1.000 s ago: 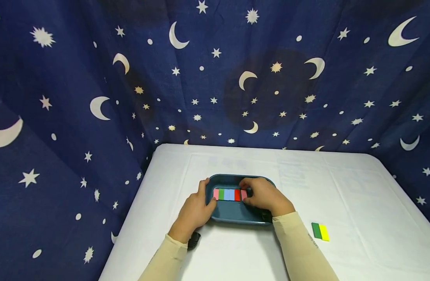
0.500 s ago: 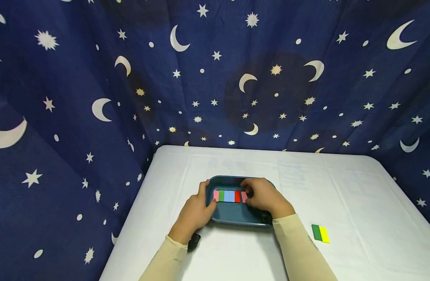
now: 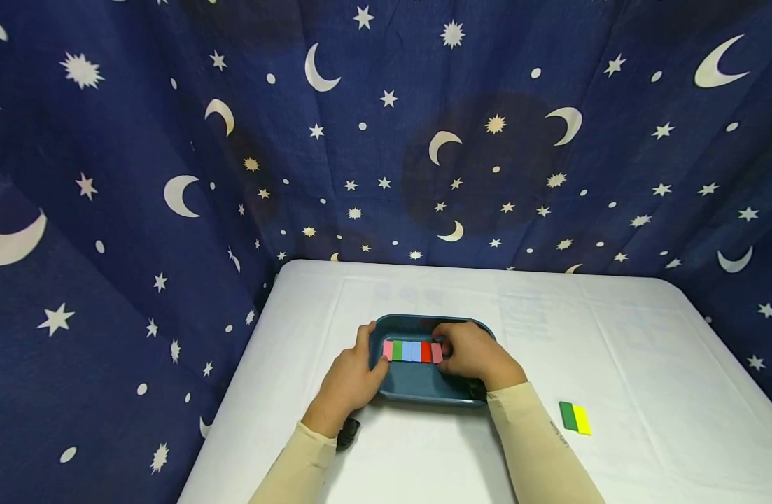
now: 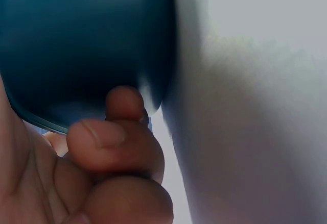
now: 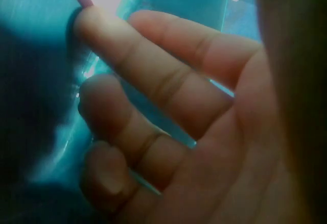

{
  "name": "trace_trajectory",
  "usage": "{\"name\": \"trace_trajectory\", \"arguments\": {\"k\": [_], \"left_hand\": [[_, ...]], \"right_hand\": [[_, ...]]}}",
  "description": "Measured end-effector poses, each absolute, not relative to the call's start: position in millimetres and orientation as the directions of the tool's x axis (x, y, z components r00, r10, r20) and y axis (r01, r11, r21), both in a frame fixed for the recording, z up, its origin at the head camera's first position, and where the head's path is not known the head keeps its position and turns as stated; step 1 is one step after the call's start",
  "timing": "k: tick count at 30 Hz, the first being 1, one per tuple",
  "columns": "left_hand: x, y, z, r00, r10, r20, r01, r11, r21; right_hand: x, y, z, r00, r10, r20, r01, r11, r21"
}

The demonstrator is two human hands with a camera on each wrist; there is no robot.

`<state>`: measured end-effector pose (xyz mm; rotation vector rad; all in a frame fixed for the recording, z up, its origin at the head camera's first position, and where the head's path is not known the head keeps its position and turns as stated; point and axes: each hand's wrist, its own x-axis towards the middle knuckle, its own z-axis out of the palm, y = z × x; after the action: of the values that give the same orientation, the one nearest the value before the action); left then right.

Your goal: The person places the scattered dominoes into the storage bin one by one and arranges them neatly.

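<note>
A dark blue-green tray [image 3: 417,382] lies on the white table and holds a row of small flat tiles: pink [image 3: 388,350], green, two light blue, red [image 3: 426,352], and a second pink tile [image 3: 437,353] at the right end. My left hand [image 3: 348,378] grips the tray's left end, its thumb over the rim by the left pink tile. Curled fingers show beneath the tray's outer wall [image 4: 87,40] in the left wrist view. With thumb and fingertips my right hand [image 3: 476,355] pinches the right pink tile against the red one.
Two tiles, dark green [image 3: 567,416] and yellow [image 3: 581,420], lie side by side on the table to the right of my right sleeve. A black object [image 3: 348,434] sits at my left wrist. Behind the table hangs a navy curtain [image 3: 386,154] with moons and stars.
My right hand has shifted slightly left, and the narrow gap between the right pink tile and the red tile has closed. The left hand keeps its place on the tray.
</note>
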<state>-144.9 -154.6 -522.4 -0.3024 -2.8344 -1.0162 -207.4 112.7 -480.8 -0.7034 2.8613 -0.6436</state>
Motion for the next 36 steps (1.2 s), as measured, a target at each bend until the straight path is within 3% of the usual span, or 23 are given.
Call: {"name": "trace_trajectory", "arguments": {"k": [21, 36], "left_hand": [[-146.2, -154.8, -524.7, -0.969, 0.152, 0.194, 0.24, 0.76, 0.604], [-144.2, -153.4, -521.7, -0.975, 0.138, 0.175, 0.216, 0.771, 0.599]], "right_hand": [[-208.5, 112.0, -479.6, -0.878, -0.477, -0.04, -0.412, 0.795, -0.445], [-177.5, 128.5, -438.6, -0.849, -0.52, 0.094, -0.508, 0.755, -0.414]]}}
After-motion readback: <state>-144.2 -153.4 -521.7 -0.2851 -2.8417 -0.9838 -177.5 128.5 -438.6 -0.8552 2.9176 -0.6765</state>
